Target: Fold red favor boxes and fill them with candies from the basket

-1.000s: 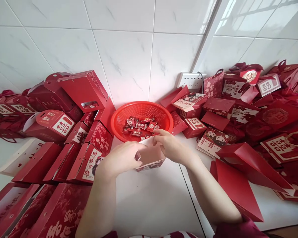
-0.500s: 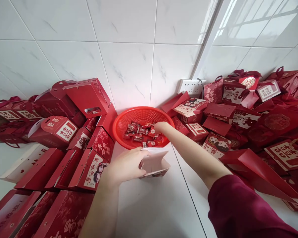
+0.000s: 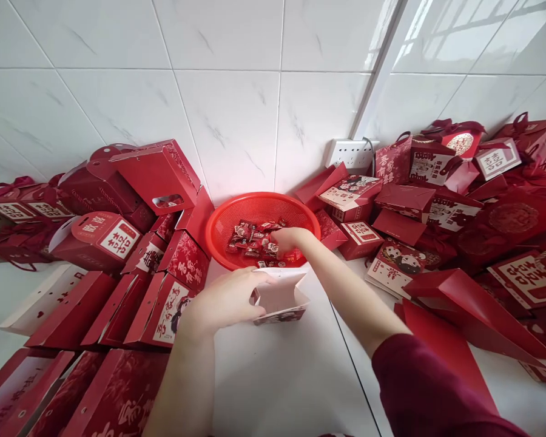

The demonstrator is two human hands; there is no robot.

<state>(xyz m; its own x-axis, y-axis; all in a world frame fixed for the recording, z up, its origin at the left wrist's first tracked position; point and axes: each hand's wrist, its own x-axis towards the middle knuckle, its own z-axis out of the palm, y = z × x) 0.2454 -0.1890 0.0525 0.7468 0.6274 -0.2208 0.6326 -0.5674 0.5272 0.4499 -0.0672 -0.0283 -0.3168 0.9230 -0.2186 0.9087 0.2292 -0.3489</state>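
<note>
My left hand (image 3: 232, 297) grips the left side of a small open paper gift box (image 3: 282, 296), thumb and fingers on its wall. The box stands on the white surface in front of a red plastic basket (image 3: 218, 233), its pale inside facing up. Several red-wrapped candies (image 3: 253, 235) lie in the basket. My right hand (image 3: 287, 241) reaches over the basket's right side, its fingers curled down around a wrapped candy among the others; the fingertips are partly hidden.
Rows of open red gift boxes (image 3: 136, 303) stand along the left. A heap of closed and folded red boxes (image 3: 404, 212) fills the right. Behind the basket rises a white tiled wall (image 3: 232, 133), with a power strip (image 3: 350, 153) against it.
My right hand has shifted slightly left and down within the basket, and some candies have moved. My left hand keeps its hold on the gift box.
</note>
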